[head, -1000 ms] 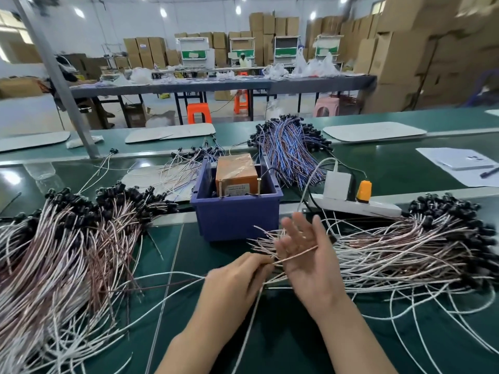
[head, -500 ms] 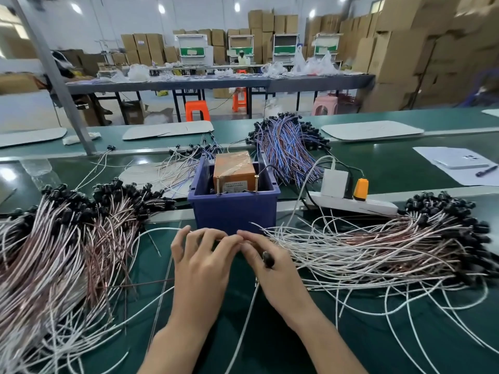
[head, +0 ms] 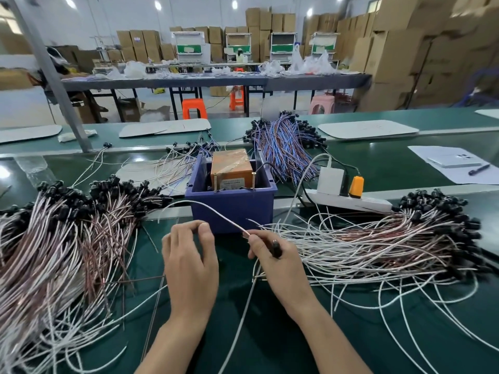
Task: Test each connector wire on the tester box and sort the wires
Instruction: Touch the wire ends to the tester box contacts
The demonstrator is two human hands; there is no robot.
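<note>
Worker's right hand (head: 279, 261) pinches one connector wire (head: 205, 206) before the tester box (head: 231, 168) at a green bench (head: 270, 346).

The wire arcs up and leftward from the pinching fingertips, and a black connector (head: 275, 248) shows at the same hand's knuckles. Just left of the grip, the left hand (head: 189, 263) has curled fingers, thumb close to forefinger; whether it holds anything cannot be told. The tester box sits in a blue bin (head: 232, 211) just beyond the grip. A pinkish wire heap (head: 54, 244) lies well to the left, a white wire heap (head: 378, 244) just to the right.
</note>
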